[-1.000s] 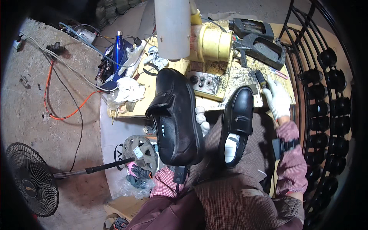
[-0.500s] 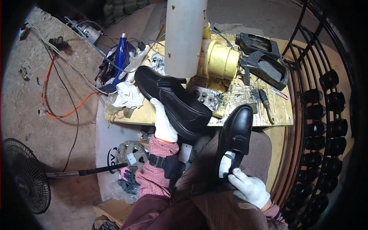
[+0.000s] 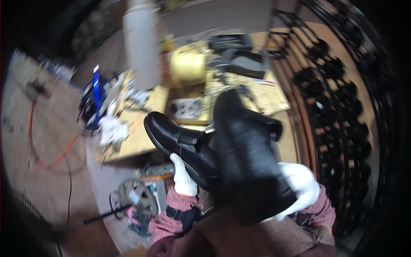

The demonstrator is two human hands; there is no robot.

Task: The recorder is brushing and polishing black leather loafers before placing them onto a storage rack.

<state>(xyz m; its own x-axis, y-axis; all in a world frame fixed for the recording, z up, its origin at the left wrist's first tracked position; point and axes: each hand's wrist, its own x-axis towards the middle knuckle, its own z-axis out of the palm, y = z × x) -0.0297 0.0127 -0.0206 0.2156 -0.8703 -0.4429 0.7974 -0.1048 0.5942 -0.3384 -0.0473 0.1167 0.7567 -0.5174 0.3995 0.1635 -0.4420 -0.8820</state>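
Both my hands wear white gloves. My left hand (image 3: 183, 179) grips a black leather shoe (image 3: 180, 143) from below, its toe pointing up and to the left. My right hand (image 3: 299, 185) holds a second black shoe (image 3: 248, 154) by the heel end, sole side toward the camera, toe pointing away. The two shoes overlap in front of my lap. The picture is blurred by motion.
A cluttered wooden workbench (image 3: 132, 143) lies ahead with a yellow spool (image 3: 187, 67), a white cylinder (image 3: 141, 43), a blue bottle (image 3: 96, 81) and white rags (image 3: 112, 129). A black metal rack (image 3: 342, 107) curves along the right. An orange cable (image 3: 51, 160) lies on the floor.
My right hand has lifted the second shoe up off my lap and turned its sole toward the camera. The left shoe has come lower and nearer. The view has swung.
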